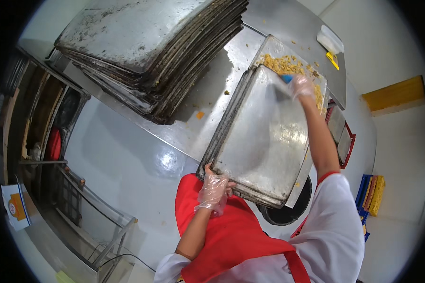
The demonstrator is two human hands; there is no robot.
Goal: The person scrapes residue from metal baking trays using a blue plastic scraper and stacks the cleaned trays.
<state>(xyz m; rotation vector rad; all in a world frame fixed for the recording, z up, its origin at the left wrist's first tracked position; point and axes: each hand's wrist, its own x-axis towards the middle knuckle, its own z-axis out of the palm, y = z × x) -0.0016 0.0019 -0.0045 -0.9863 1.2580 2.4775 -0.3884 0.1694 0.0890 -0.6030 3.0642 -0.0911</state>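
Observation:
In a clear plastic glove, my left hand (214, 189) grips the near edge of a flat metal baking tray (258, 134). That tray tops a small stack with dark, worn edges, tilted on the steel table. My right hand (302, 86), also gloved, is closed around a small blue tool (287, 78) at the tray's far right corner. Most of the tool is hidden, so its kind is unclear. Just beyond, yellow-brown crumbs (283, 64) lie heaped on another metal tray (273, 45) underneath.
A tall stack of blackened baking trays (156, 70) stands on the steel table (212, 85) at left. A black bucket (287, 214) sits below the trays' near edge. Far right on the table is a white plastic container (330, 39) beside a yellow scraper-like item (332, 60). Red crates (349, 145) stand beyond.

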